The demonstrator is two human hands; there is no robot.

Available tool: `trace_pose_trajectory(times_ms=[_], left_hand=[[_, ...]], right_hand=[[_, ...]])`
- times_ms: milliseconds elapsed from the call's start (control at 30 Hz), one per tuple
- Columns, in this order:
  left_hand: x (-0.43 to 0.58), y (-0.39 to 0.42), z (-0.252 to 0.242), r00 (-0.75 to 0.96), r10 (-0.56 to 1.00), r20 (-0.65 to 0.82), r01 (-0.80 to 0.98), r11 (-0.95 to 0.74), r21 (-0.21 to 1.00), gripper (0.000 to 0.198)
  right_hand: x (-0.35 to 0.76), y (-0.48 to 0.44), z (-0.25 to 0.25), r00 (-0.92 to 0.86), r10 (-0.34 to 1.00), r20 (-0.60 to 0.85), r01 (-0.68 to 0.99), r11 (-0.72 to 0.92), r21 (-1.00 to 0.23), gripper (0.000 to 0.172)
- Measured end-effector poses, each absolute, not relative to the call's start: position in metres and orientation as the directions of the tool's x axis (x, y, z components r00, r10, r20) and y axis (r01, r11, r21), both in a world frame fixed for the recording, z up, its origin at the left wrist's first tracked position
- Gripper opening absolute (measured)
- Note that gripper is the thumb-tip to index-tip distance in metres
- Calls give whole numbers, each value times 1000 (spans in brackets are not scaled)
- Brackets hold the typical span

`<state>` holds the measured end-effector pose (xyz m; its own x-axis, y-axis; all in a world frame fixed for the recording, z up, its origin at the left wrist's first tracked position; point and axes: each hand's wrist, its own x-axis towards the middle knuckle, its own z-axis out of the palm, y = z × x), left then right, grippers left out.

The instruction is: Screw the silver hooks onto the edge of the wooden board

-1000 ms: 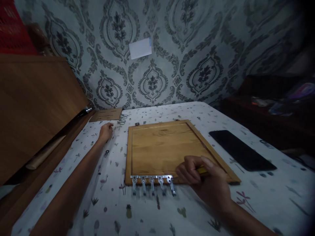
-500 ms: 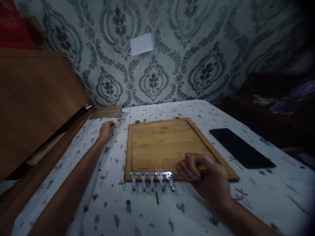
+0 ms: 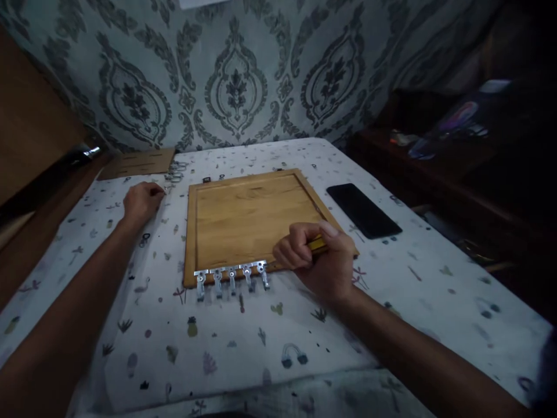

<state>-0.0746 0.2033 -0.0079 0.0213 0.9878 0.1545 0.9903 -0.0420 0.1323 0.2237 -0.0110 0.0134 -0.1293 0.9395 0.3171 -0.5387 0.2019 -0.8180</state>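
My right hand (image 3: 319,252) is closed around a yellow tool (image 3: 318,244); only part of its handle shows in the fist. The fist lies over the near right part of a framed wooden board (image 3: 243,215), just right of a metal hook strip (image 3: 232,274). Several hooks of that strip hang past the board's near edge. At the left, my left hand (image 3: 141,203) is closed in a pinch low over the cloth. Its fingertips are beside small metal pieces (image 3: 176,171), and what they pinch is too small to make out.
A piece of brown cardboard (image 3: 137,162) lies at the back left, by the wooden furniture. To the board's right is a black phone-like slab (image 3: 363,210) on the patterned white cloth (image 3: 243,348). Beyond the table's right edge is a dark shelf with a plastic bottle (image 3: 448,128).
The view has tilted down and turned right, so things appear higher and further left. My right hand still grips the yellow tool, and my left hand stays near the metal pieces.
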Motion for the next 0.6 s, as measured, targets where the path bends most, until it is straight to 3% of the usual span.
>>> trace_pose_trajectory(times_ms=[267,600], left_hand=[[-78,208,-5,92,984,151,990,-107,90,33],[-89,208,-9,209,965,157,966,-229,119,31]], right_hand=[[225,-12,19,-133,942,307,-497,204,-843,59],[226,-13,21,-135,944,301,-484,202,-851,55]])
